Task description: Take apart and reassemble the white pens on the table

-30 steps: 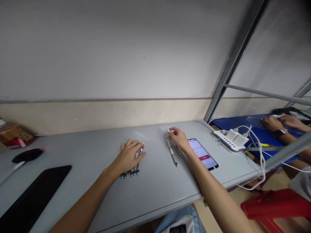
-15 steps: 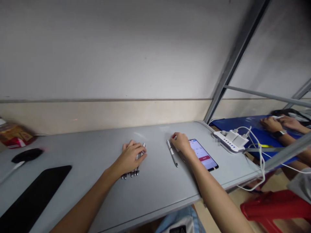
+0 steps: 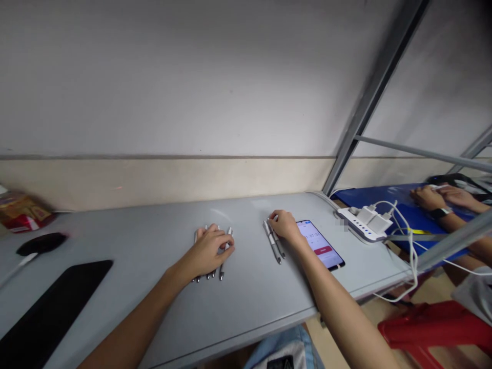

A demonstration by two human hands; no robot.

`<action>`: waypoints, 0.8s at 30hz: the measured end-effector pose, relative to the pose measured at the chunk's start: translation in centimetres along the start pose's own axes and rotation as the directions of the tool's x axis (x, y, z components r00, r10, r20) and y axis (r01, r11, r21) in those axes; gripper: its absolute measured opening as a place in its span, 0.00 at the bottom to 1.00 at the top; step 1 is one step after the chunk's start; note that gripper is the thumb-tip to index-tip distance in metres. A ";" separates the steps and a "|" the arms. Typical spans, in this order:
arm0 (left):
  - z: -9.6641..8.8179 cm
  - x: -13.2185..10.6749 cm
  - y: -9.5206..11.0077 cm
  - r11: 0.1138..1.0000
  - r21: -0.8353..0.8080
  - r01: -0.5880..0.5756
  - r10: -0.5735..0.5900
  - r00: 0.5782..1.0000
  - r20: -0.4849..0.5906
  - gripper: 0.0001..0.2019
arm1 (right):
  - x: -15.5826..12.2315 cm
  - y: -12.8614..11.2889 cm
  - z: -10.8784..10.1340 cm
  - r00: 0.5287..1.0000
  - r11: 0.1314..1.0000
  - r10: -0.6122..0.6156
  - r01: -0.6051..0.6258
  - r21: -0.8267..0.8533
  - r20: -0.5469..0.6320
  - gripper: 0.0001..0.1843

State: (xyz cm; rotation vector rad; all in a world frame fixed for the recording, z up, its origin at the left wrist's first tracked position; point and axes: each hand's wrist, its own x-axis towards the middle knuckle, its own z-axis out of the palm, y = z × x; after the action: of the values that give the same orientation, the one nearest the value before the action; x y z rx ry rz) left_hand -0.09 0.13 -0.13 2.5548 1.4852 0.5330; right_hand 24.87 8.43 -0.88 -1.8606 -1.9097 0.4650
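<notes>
My left hand point(image 3: 207, 250) lies curled over a row of several silver pens point(image 3: 215, 271) on the grey table point(image 3: 253, 292); their tips stick out below my fingers and their tops above. My right hand point(image 3: 285, 225) rests with bent fingers on the top ends of two silver pens point(image 3: 274, 247) lying side by side. A phone point(image 3: 322, 246) with a lit screen and a red button lies just right of that hand.
A white power strip point(image 3: 361, 224) with chargers and cables sits at the table's right end. A black pad point(image 3: 49, 312), a dark mouse point(image 3: 40, 242) and a red packet point(image 3: 21, 215) lie at left. Another person's hands point(image 3: 442, 197) work on a blue table; a red stool point(image 3: 434, 328) stands below.
My right hand has set a second pen beside the single one by the phone. My left hand shifted a little on its row, and one pen there now sits slightly apart.
</notes>
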 end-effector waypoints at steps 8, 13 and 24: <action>0.1 0.0 0.4 0.999 -0.008 0.037 -0.037 0.999 -0.034 0.07 | 0.3 0.1 0.6 1.000 1.000 -0.009 0.009 -0.027 -0.017 0.10; -0.2 0.0 0.6 0.996 -0.054 0.074 -0.076 0.996 -0.037 0.06 | 0.3 0.1 0.5 1.000 1.000 -0.017 0.017 -0.025 -0.018 0.10; -0.4 0.2 0.4 0.986 -0.144 0.086 -0.099 0.991 -0.089 0.08 | 0.1 0.2 0.3 0.998 1.000 -0.010 0.011 0.018 -0.063 0.09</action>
State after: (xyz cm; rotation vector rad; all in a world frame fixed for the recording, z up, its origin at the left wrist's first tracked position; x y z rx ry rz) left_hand 0.18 0.13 0.37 2.3718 1.5300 0.7292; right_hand 24.85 8.56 -1.25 -1.8311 -1.8667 0.4145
